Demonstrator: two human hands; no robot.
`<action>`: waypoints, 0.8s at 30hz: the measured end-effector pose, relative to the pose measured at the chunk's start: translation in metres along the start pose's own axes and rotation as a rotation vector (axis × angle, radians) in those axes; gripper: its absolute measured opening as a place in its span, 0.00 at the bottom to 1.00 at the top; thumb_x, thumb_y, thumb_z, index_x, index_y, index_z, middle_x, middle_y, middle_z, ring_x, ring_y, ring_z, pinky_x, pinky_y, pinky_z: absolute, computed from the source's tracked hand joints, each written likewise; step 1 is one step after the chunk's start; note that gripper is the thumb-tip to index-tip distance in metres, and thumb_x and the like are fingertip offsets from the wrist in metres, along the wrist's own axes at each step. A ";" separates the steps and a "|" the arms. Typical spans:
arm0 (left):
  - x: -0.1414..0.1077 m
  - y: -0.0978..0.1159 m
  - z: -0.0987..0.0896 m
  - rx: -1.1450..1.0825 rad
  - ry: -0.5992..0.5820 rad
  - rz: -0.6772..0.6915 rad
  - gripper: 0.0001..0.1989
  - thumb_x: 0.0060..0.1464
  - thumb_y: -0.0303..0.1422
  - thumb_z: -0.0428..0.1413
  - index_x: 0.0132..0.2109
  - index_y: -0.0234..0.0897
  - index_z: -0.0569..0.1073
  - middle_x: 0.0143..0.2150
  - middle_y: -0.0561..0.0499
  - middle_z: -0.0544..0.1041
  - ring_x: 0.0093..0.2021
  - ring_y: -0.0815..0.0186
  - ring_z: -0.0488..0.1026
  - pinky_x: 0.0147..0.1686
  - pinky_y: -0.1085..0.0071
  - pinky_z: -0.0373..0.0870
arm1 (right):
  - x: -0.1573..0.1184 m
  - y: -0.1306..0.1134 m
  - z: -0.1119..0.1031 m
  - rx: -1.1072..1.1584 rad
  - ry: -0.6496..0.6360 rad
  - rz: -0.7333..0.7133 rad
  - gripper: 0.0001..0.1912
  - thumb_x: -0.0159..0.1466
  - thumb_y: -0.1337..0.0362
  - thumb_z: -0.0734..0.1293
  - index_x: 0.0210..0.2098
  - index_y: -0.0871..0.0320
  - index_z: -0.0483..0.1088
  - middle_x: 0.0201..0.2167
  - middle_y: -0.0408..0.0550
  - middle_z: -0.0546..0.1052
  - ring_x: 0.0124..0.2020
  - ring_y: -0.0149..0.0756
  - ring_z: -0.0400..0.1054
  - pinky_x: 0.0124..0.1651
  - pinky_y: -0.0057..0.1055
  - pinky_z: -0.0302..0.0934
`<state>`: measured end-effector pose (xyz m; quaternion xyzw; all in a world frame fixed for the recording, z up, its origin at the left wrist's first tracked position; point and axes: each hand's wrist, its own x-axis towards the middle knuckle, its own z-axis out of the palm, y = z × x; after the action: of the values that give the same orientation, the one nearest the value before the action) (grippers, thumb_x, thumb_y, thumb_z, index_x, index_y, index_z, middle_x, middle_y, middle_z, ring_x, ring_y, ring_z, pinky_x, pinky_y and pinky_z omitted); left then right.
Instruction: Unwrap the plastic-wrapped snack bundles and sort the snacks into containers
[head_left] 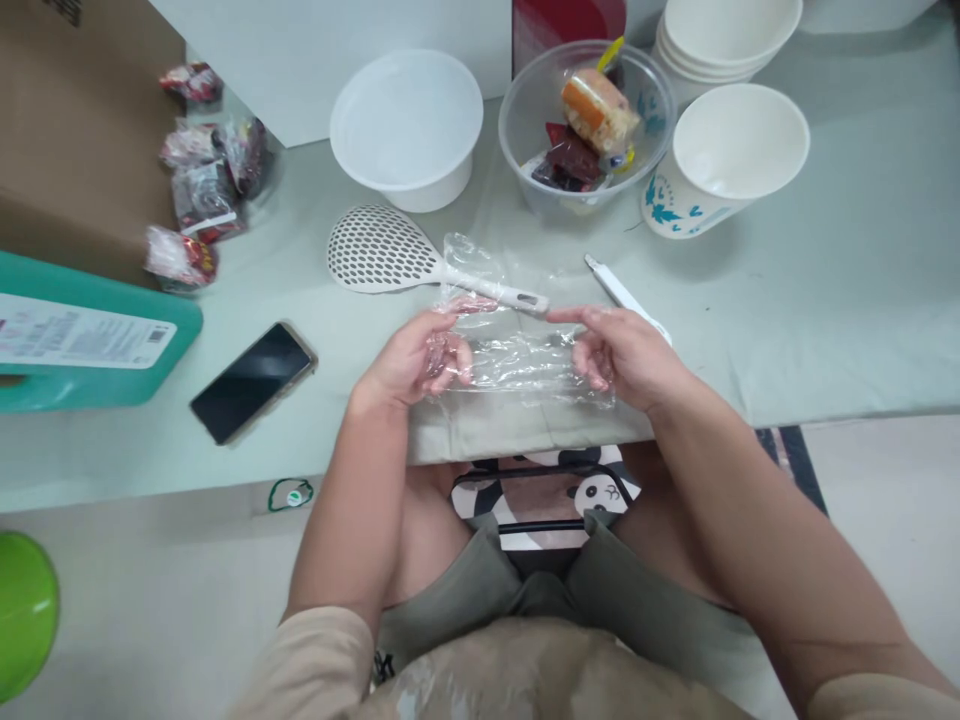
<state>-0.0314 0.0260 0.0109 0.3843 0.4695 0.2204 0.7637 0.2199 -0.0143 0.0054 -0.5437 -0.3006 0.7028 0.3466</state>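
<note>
Head view: my left hand (pixel 409 358) and right hand (pixel 634 352) curl their fingers by the ends of the clear plastic (pixel 521 362). I can't tell if they pinch it. It's between them, over the worktop (pixel 840 310).

The plastic film (pixel 521 362) lies right of the phone (pixel 253 383), before the bowl (pixel 523 145)

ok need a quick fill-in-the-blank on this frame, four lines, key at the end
1. The clear film runs from the left hand to the ____ hand.
2. The end of the skimmer nearer the right hand is its ____, not its holed head.
3. Seen by the wearer, the white bowl stands to the ____ of the clear bowl.
4. Of skimmer and phone, the ____ lies nearer the green container.

Missing words: right; handle; left; phone.
</note>
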 end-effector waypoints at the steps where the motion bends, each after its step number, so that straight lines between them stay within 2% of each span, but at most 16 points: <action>1: -0.001 0.000 0.001 0.008 0.013 0.008 0.39 0.49 0.44 0.56 0.65 0.25 0.69 0.16 0.51 0.76 0.07 0.69 0.58 0.07 0.78 0.46 | 0.001 0.000 0.001 -0.025 0.017 -0.004 0.22 0.65 0.55 0.68 0.53 0.63 0.76 0.13 0.38 0.69 0.10 0.26 0.55 0.14 0.25 0.45; 4: -0.004 -0.001 0.003 0.013 0.118 0.046 0.28 0.51 0.40 0.58 0.57 0.29 0.76 0.16 0.53 0.75 0.09 0.70 0.61 0.09 0.78 0.50 | 0.002 0.002 0.001 -0.059 0.061 -0.048 0.27 0.65 0.61 0.66 0.63 0.60 0.70 0.12 0.35 0.67 0.10 0.26 0.52 0.14 0.24 0.43; 8: -0.008 -0.005 -0.001 -0.016 0.243 0.083 0.17 0.49 0.32 0.60 0.47 0.35 0.81 0.15 0.57 0.72 0.09 0.72 0.61 0.10 0.79 0.49 | 0.002 0.008 -0.004 -0.037 0.067 -0.131 0.37 0.65 0.61 0.65 0.73 0.48 0.58 0.13 0.32 0.66 0.10 0.27 0.53 0.13 0.23 0.44; 10: -0.010 -0.008 -0.004 -0.040 0.277 0.141 0.13 0.47 0.31 0.60 0.42 0.38 0.81 0.14 0.58 0.69 0.09 0.72 0.61 0.10 0.79 0.48 | 0.000 0.011 -0.008 -0.019 0.050 -0.179 0.34 0.65 0.60 0.65 0.70 0.45 0.60 0.13 0.31 0.65 0.10 0.27 0.53 0.13 0.23 0.46; 12: -0.011 -0.011 -0.007 -0.079 0.295 0.206 0.10 0.44 0.30 0.60 0.37 0.39 0.80 0.13 0.60 0.67 0.09 0.72 0.61 0.10 0.79 0.47 | -0.003 0.013 -0.010 -0.005 0.034 -0.213 0.26 0.64 0.59 0.66 0.62 0.47 0.68 0.13 0.32 0.65 0.10 0.27 0.54 0.14 0.24 0.47; 14: -0.012 -0.014 -0.009 -0.118 0.240 0.240 0.09 0.44 0.33 0.61 0.36 0.39 0.79 0.13 0.60 0.68 0.09 0.73 0.60 0.10 0.79 0.49 | -0.005 0.013 -0.010 -0.007 0.016 -0.229 0.18 0.63 0.59 0.66 0.52 0.50 0.73 0.13 0.33 0.66 0.11 0.26 0.54 0.14 0.25 0.47; 17: -0.012 -0.017 -0.008 -0.126 0.066 0.190 0.23 0.43 0.46 0.66 0.43 0.37 0.78 0.17 0.56 0.73 0.11 0.72 0.61 0.10 0.77 0.52 | -0.006 0.012 -0.008 -0.031 -0.008 -0.239 0.13 0.63 0.58 0.67 0.47 0.51 0.73 0.14 0.34 0.67 0.11 0.27 0.55 0.15 0.25 0.47; 19: -0.011 -0.017 -0.006 -0.086 0.026 0.128 0.31 0.40 0.51 0.70 0.47 0.35 0.78 0.19 0.55 0.74 0.13 0.73 0.62 0.11 0.77 0.55 | -0.005 0.011 -0.005 -0.033 -0.012 -0.242 0.13 0.63 0.59 0.66 0.47 0.51 0.73 0.14 0.34 0.68 0.12 0.27 0.55 0.15 0.25 0.46; 21: -0.008 -0.017 -0.005 -0.018 0.068 0.082 0.31 0.42 0.50 0.72 0.46 0.33 0.78 0.18 0.56 0.73 0.14 0.74 0.62 0.13 0.77 0.55 | -0.003 0.009 -0.003 -0.021 -0.013 -0.241 0.12 0.62 0.60 0.66 0.46 0.51 0.73 0.13 0.34 0.68 0.11 0.28 0.55 0.15 0.26 0.45; 24: -0.005 -0.015 -0.006 0.043 0.173 0.087 0.22 0.52 0.50 0.68 0.40 0.33 0.79 0.16 0.56 0.70 0.13 0.75 0.60 0.13 0.78 0.50 | 0.002 0.009 -0.004 -0.025 0.003 -0.245 0.12 0.63 0.59 0.67 0.47 0.50 0.72 0.13 0.34 0.69 0.11 0.28 0.54 0.15 0.26 0.45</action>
<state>-0.0392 0.0156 0.0000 0.3999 0.5213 0.2757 0.7016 0.2217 -0.0178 -0.0035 -0.5082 -0.3729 0.6505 0.4237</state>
